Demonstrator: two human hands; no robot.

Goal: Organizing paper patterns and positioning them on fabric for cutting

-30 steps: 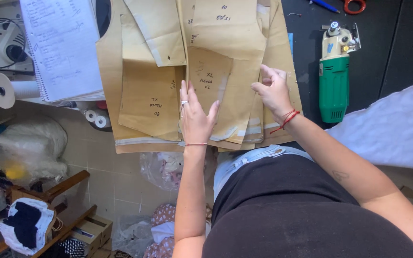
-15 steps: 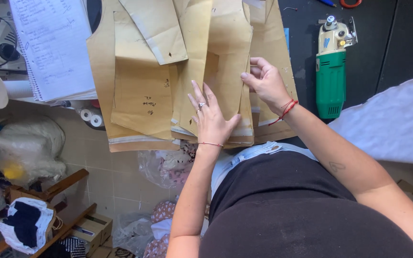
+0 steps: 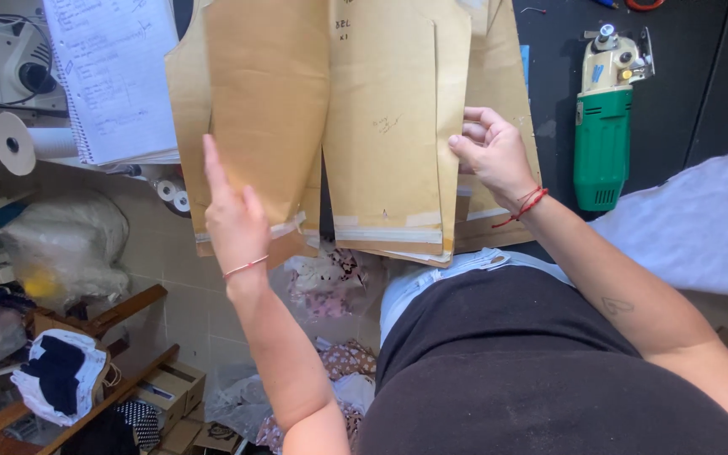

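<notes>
Brown paper patterns (image 3: 381, 126) lie between left hand (image 3: 233, 223) and right hand (image 3: 490, 156).

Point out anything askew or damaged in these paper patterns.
The brown pattern pieces overhang the table's near edge. Pale tape strips cross their lower ends, like patches. The left hand and right hand spread them unevenly.

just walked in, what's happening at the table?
A person is sorting brown paper pattern pieces at the edge of a dark table. The left hand rests edge-on against the left-hand piece; the right hand pinches the right edge of the middle stack. The pieces overhang the table edge. A green handheld electric cutter lies to the right, a written spiral notebook to the left, both untouched.
</notes>
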